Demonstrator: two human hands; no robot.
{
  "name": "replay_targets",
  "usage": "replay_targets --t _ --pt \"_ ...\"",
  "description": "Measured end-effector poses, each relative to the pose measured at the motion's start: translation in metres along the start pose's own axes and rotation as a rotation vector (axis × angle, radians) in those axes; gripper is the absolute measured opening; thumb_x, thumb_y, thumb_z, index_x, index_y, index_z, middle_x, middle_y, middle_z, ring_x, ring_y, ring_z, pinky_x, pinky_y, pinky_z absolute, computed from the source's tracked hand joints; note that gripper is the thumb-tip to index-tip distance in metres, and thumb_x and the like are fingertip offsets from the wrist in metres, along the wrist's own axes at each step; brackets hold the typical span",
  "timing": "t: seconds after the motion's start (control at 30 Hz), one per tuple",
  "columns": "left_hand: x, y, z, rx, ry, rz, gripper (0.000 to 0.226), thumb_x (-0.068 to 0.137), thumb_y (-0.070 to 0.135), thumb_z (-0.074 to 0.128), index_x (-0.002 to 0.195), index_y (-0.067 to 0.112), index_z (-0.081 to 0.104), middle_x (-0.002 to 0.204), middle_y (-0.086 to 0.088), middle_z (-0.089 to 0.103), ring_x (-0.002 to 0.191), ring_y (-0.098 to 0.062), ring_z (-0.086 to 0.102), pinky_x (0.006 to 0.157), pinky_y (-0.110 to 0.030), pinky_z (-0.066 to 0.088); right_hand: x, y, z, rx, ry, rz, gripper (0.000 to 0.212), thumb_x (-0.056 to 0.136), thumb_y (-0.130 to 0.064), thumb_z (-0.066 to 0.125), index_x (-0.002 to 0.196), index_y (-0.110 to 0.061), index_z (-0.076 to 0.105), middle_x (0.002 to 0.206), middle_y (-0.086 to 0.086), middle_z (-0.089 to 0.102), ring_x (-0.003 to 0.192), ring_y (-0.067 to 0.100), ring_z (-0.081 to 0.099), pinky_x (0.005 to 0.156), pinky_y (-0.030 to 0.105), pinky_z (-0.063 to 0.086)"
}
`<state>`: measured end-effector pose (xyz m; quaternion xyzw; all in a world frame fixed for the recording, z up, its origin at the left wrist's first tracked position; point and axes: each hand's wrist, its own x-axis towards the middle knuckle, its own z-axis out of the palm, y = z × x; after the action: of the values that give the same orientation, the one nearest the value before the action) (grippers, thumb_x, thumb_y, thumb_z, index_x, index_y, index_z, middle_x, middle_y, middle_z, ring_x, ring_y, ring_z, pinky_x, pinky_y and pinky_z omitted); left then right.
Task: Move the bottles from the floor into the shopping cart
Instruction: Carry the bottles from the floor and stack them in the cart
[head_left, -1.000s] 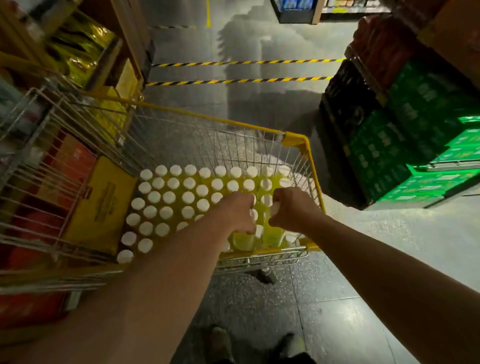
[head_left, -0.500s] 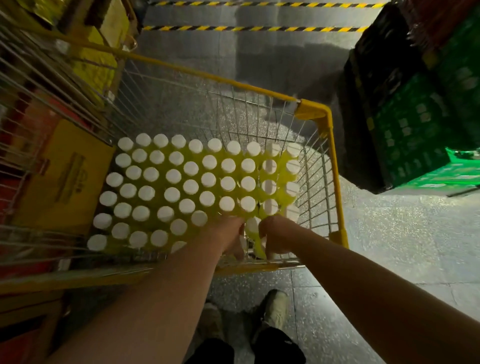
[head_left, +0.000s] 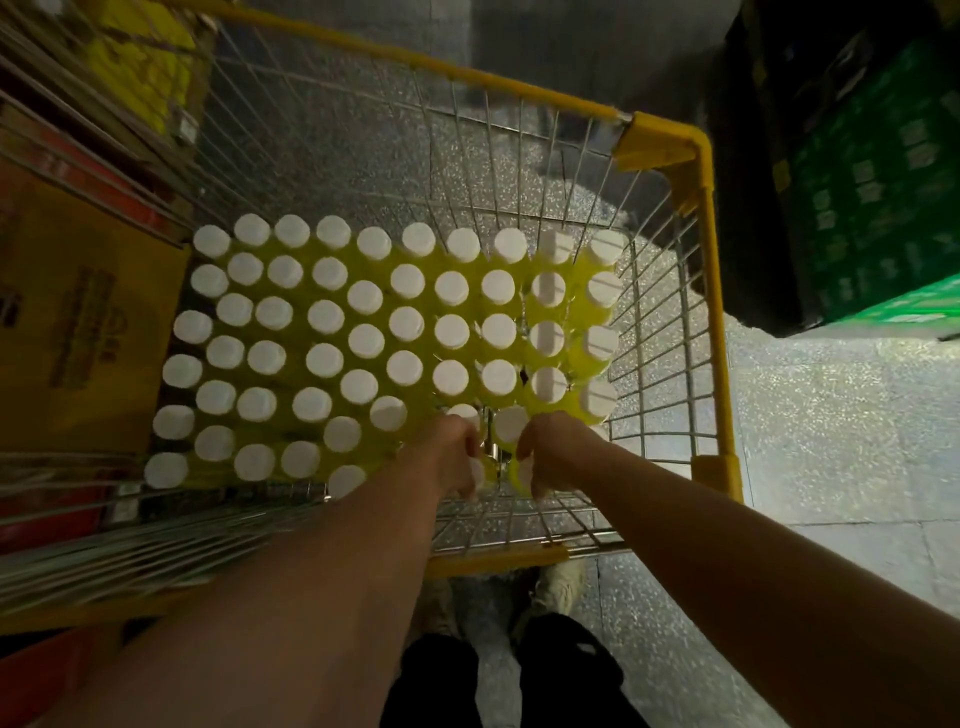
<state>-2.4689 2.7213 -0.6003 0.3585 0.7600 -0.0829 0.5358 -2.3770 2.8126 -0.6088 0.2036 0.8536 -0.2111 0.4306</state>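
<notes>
A wire shopping cart (head_left: 709, 322) with yellow trim stands below me, its floor packed with several upright yellow bottles (head_left: 363, 340) with white caps. Both my arms reach down into the cart's near right corner. My left hand (head_left: 454, 457) has its fingers curled round a yellow bottle (head_left: 480, 473) low in the cart. My right hand (head_left: 548, 452) grips another yellow bottle (head_left: 522, 475) right beside it. Both bottles are mostly hidden by my hands.
A yellow cardboard box (head_left: 88, 332) and red goods sit behind wire mesh at the left. Stacked green and black crates (head_left: 872, 208) stand at the right. My feet (head_left: 558, 587) show on the speckled floor (head_left: 841, 431) under the cart's near edge.
The view has tilted further down over the cart. Both hands have sunk lower into the near right corner with their bottles.
</notes>
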Motion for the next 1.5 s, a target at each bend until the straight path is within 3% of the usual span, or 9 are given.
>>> replay_targets --t 0.07,0.23,0.4,0.5,0.73,1.0,1.27,1.4,1.5 --pt "0.003 -0.01 0.013 -0.044 0.077 -0.134 0.043 0.081 0.007 0.072 0.122 0.007 0.059 0.125 -0.015 0.057 0.105 -0.024 0.054 0.077 -0.02 0.046 0.004 -0.002 0.003 0.01 0.027 -0.006 0.057 0.07 -0.028 0.084 0.121 -0.013 0.065 0.127 0.008 0.059 0.117 0.024 0.056 0.096 0.032 0.048" --pt "0.008 -0.012 0.01 -0.045 0.104 -0.17 0.055 0.076 0.024 0.079 0.126 0.011 0.059 0.125 -0.007 0.059 0.113 -0.022 0.056 0.092 -0.03 0.048 0.002 -0.002 0.003 0.039 0.069 0.004 0.063 0.072 -0.035 0.081 0.125 -0.009 0.06 0.126 0.01 0.059 0.118 0.025 0.055 0.094 0.031 0.046" --pt "-0.017 -0.014 -0.002 0.253 0.118 0.0 0.038 0.098 0.007 0.047 0.135 -0.001 0.045 0.138 -0.022 0.045 0.126 -0.032 0.045 0.058 -0.008 0.045 -0.02 -0.002 -0.017 0.048 0.095 0.025 0.058 0.078 -0.029 0.078 0.126 -0.005 0.058 0.126 0.013 0.058 0.117 0.027 0.055 0.091 0.031 0.047" --pt "-0.048 -0.019 -0.023 0.117 0.232 -0.129 0.031 0.092 0.023 0.057 0.121 0.014 0.059 0.122 -0.01 0.058 0.107 -0.026 0.057 0.076 -0.029 0.044 -0.043 -0.012 -0.045 0.033 0.207 0.025 0.046 0.082 -0.027 0.072 0.122 -0.007 0.06 0.123 0.013 0.059 0.112 0.028 0.058 0.089 0.032 0.051" --pt "-0.146 -0.014 -0.087 0.113 0.578 -0.053 0.027 0.092 0.026 0.054 0.116 0.016 0.06 0.114 -0.007 0.06 0.098 -0.022 0.057 0.076 -0.032 0.046 -0.121 -0.05 -0.13 -0.065 0.52 0.026 0.032 0.088 -0.029 0.059 0.116 -0.013 0.06 0.112 0.009 0.061 0.101 0.027 0.06 0.076 0.031 0.049" --pt "-0.264 -0.012 -0.106 -0.035 0.818 -0.205 0.037 0.097 0.027 0.05 0.132 0.016 0.053 0.133 -0.009 0.053 0.118 -0.026 0.052 0.094 -0.035 0.043 -0.183 -0.107 -0.195 -0.336 0.72 -0.171 0.034 0.087 -0.028 0.054 0.118 -0.015 0.059 0.118 0.008 0.061 0.107 0.029 0.059 0.071 0.03 0.044" --pt "-0.38 -0.04 -0.019 -0.215 0.976 -0.546 0.02 0.092 0.031 0.053 0.095 0.015 0.065 0.091 -0.004 0.064 0.082 -0.023 0.061 0.066 -0.034 0.05 -0.239 -0.203 -0.164 -0.592 0.689 -0.541 0.048 0.09 -0.036 0.052 0.133 -0.015 0.047 0.137 0.011 0.048 0.123 0.031 0.049 0.095 0.041 0.044" --pt "-0.453 -0.055 0.071 -0.366 0.967 -0.734 0.023 0.095 0.028 0.049 0.076 0.017 0.055 0.076 -0.004 0.056 0.075 -0.026 0.058 0.069 -0.039 0.053 -0.295 -0.271 -0.109 -0.776 0.608 -0.771 0.038 0.09 -0.035 0.053 0.119 -0.01 0.056 0.116 0.011 0.057 0.103 0.027 0.058 0.076 0.032 0.047" --pt "-0.509 -0.06 0.152 -0.468 1.005 -0.923 0.024 0.093 0.032 0.053 0.107 0.015 0.063 0.101 -0.005 0.062 0.092 -0.026 0.061 0.079 -0.039 0.053 -0.347 -0.317 -0.055 -0.874 0.557 -0.945 0.02 0.088 -0.032 0.056 0.083 -0.013 0.056 0.08 0.006 0.054 0.071 0.02 0.056 0.06 0.029 0.045"
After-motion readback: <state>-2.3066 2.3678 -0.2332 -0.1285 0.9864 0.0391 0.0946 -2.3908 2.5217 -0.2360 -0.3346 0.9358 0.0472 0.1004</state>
